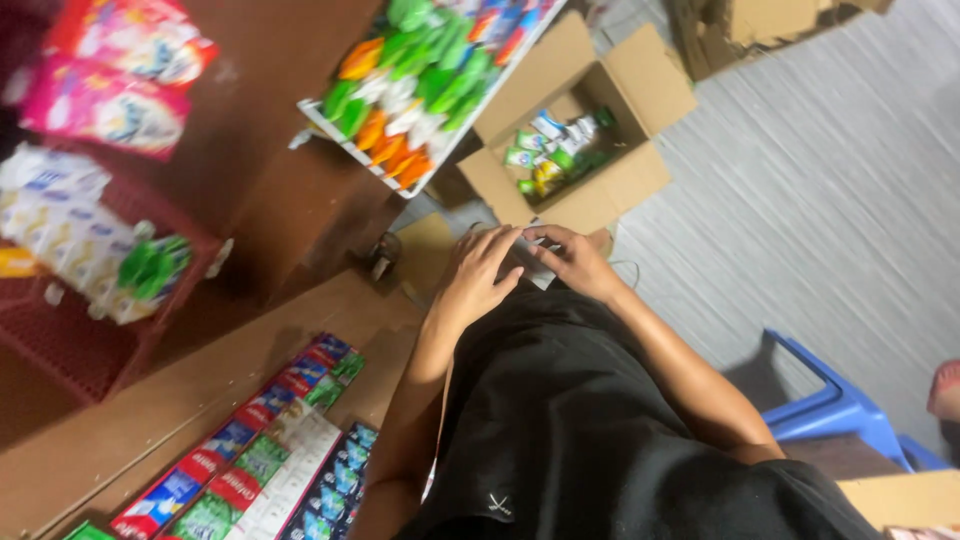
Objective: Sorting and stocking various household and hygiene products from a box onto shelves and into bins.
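Reaching forward over the lap, the left hand (478, 268) and right hand (575, 262) met with fingers curled around a small white packet (532, 262), blurred and mostly hidden.

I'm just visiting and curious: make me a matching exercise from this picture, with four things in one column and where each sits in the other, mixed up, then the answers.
Things:
1. open brown cardboard box of small packets
2. blue plastic stool
3. red plastic basket with white pouches
4. row of flat red, blue and green cartons

Places:
A. far left, on the dark shelf
B. on the floor just beyond both hands
C. lower right, beside the person's arm
D. bottom left, along the wooden shelf

Pairs: 1-B, 2-C, 3-A, 4-D
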